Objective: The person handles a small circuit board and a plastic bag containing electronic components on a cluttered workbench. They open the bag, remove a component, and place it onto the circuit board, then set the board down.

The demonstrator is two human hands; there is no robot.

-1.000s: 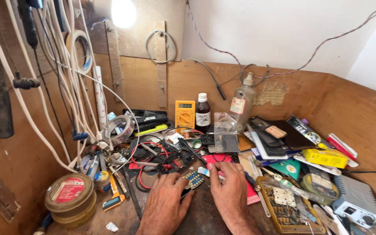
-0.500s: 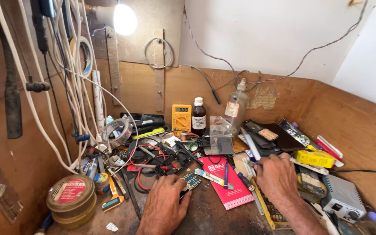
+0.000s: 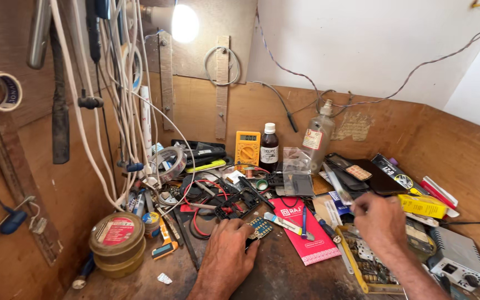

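Board: small circuit board (image 3: 260, 227) lay on the counter (image 3: 284, 278), under left-hand fingertips.
Left hand (image 3: 228, 254): flat, open, pressed on board edge.
Right hand (image 3: 379, 221): fingers pinched; contents too small to tell.
Handling: board judged light, stiff, fragile; hold by edges.
Hidden: board partly covered; red booklet (image 3: 306, 233) beside it.

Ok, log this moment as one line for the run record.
left hand: resting on small circuit board | right hand: lifting thin tool | bench: cluttered | red booklet between hands
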